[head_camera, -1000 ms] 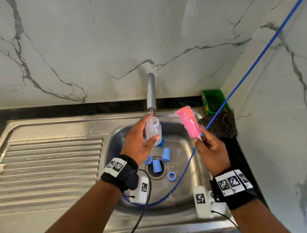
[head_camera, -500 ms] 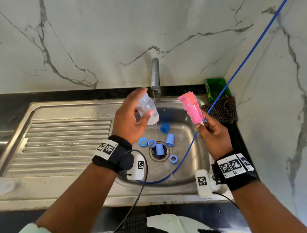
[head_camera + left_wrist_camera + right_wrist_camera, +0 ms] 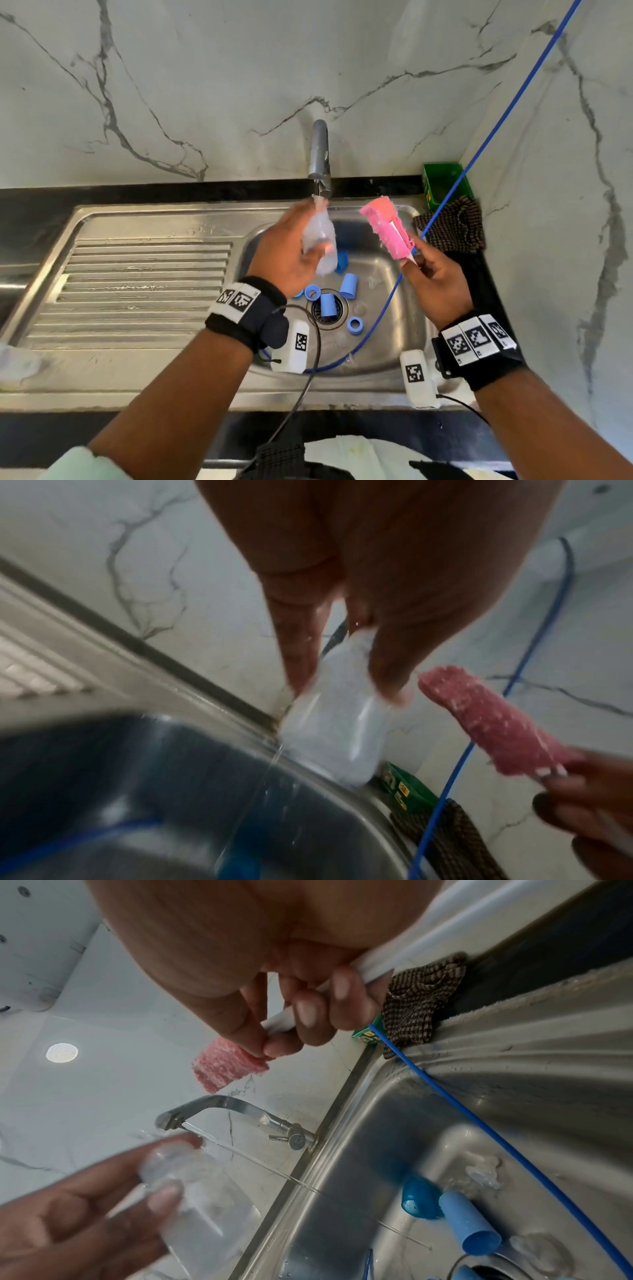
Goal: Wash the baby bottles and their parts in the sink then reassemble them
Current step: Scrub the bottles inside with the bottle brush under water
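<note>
My left hand [image 3: 291,253] grips a clear baby bottle [image 3: 320,241] over the sink basin [image 3: 407,308], its mouth up at the tap [image 3: 319,154]. A thin stream of water runs from the tap past the bottle [image 3: 335,723]. My right hand [image 3: 435,277] pinches the white handle of a pink sponge bottle brush [image 3: 385,228], held upright to the right of the bottle and apart from it. In the basin lie several blue caps and rings [image 3: 348,285] and clear teats [image 3: 483,1171] around the drain [image 3: 330,310].
A ribbed draining board [image 3: 144,284] lies left of the basin. A green box [image 3: 443,183] and a brown checked cloth [image 3: 452,226] sit at the back right corner. A blue cable [image 3: 479,144] crosses the basin. Marble walls stand behind and at right.
My left hand has tipped the bottle from slanted to near upright and brought its mouth under the tap. The brush stays raised in my right hand. My head view has shifted a little.
</note>
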A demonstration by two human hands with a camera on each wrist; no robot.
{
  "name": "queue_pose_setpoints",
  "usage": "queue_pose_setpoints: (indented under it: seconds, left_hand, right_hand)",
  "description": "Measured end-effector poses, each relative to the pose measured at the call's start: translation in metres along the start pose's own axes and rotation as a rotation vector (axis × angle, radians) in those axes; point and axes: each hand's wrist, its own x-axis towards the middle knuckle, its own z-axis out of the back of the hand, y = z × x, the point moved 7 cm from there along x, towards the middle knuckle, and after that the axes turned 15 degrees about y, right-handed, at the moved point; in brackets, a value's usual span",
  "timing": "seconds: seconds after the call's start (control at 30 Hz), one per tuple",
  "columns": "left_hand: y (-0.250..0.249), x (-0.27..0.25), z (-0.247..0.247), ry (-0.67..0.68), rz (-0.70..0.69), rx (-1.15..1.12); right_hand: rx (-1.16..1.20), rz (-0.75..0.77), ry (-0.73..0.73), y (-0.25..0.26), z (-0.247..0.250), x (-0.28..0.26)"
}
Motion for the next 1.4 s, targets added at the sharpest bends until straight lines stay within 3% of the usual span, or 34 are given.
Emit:
queue_pose_setpoints:
  seconds: [0.07, 0.17, 0.23, 0.4, 0.47, 0.53, 0.83, 1.13, 1.4]
  left_hand:
    - [-0.004, -0.004, -0.012, 0.066, 0.015, 0.078]
    - [-0.001, -0.007, -0.014, -0.008, -0.019, -0.075]
    - [0.011, -0.008, -0.025, 0.058, 0.089, -0.424]
    - [0.004, -0.019, -0.065, 0.159, 0.457, -1.639]
    - [-0.008, -0.019, -0.069, 0.170, 0.491, -1.913]
    - [-0.016, -0.016, -0.070, 0.152, 0.483, -2.047]
    - [-0.017, -0.007, -0.083, 0.175, 0.572, -2.104]
    - [-0.029, 0.004, -0.059, 0.160, 0.432, -2.148]
    - [-0.013, -0.014, -0.070, 0.211, 0.599, -1.964]
  right_hand:
    - [0.006, -0.003, -0.002, 0.001, 0.000, -0.002]
    - [0.001, 0.000, -0.013, 0.001, 0.005, 0.000]
    - [0.006, -0.008, -0.015, -0.001, 0.006, 0.000]
    - [0.002, -0.008, -0.017, -0.007, 0.009, -0.001]
    - [0.004, -0.004, -0.014, -0.008, 0.009, -0.002]
    - [0.004, -0.002, -0.017, -0.008, 0.012, -0.001]
    - [0.021, 0.012, -0.024, -0.015, 0.021, -0.001]
    - [0.041, -0.007, -0.039, -0.016, 0.023, -0.008]
    - [0.008, -0.031, -0.014, -0.008, 0.017, -0.018]
